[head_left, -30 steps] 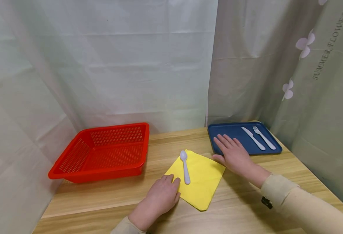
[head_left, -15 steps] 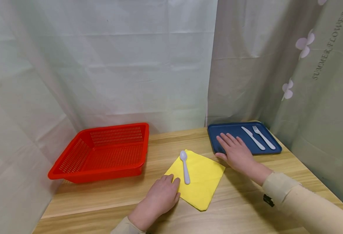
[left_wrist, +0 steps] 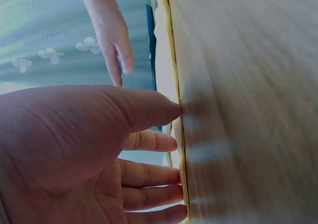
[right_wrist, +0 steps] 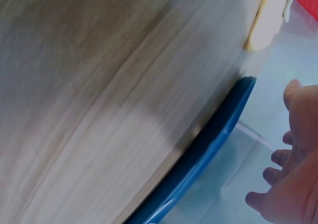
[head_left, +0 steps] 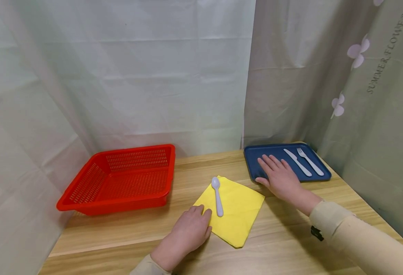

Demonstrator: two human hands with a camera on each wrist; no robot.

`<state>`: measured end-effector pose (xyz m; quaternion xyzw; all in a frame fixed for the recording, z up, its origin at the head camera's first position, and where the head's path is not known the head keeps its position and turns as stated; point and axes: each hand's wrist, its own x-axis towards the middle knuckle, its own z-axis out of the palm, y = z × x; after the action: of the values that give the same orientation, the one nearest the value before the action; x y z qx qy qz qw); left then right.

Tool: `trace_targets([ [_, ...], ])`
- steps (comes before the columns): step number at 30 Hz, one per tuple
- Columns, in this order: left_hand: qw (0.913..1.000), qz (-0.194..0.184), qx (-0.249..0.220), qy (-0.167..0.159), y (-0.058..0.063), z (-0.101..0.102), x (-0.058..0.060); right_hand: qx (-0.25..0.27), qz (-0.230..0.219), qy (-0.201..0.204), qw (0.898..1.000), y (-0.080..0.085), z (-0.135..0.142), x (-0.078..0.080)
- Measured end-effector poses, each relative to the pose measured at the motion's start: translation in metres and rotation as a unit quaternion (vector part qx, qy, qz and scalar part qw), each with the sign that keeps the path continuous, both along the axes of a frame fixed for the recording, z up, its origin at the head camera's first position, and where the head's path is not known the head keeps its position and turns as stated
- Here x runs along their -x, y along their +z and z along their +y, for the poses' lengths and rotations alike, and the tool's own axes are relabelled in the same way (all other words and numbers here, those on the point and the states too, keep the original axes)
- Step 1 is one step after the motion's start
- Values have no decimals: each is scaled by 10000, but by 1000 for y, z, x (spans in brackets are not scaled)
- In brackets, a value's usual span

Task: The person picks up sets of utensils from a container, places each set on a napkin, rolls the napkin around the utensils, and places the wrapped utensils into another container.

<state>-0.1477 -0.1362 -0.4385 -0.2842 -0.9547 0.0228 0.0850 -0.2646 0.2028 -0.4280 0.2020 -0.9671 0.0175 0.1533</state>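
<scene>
A folded yellow napkin [head_left: 237, 214] lies turned like a diamond on the table, with a pale plastic spoon [head_left: 217, 198] along its left side. My left hand [head_left: 189, 229] rests at the napkin's left edge; in the left wrist view its fairly straight fingertips touch that edge [left_wrist: 185, 174]. Over the near left part of the blue tray [head_left: 259, 152] hovers my right hand [head_left: 280, 181], palm down with fingers spread and nothing held. A gap between hand and tray shows in the right wrist view. On the tray's right side lie a knife [head_left: 297, 162] and a fork [head_left: 310, 161].
A red perforated basket [head_left: 115, 204] stands at the back left of the wooden table [head_left: 118, 236]. Pale curtains [head_left: 153, 84] hang close behind the table and along both sides.
My right hand has drifted slightly right and away from me over the tray. The left hand, napkin and spoon have stayed where they were.
</scene>
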Motion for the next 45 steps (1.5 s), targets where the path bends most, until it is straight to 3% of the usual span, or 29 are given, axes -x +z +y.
trace_targets([
  [16, 9999, 105, -14, -37, -2, 0, 1, 28, -210, -307, 9993, 2, 16, 8],
  [45, 10000, -22, -25, 27, 1, 1, -2, 3, -147, -497, 9987, 3, 44, 17],
])
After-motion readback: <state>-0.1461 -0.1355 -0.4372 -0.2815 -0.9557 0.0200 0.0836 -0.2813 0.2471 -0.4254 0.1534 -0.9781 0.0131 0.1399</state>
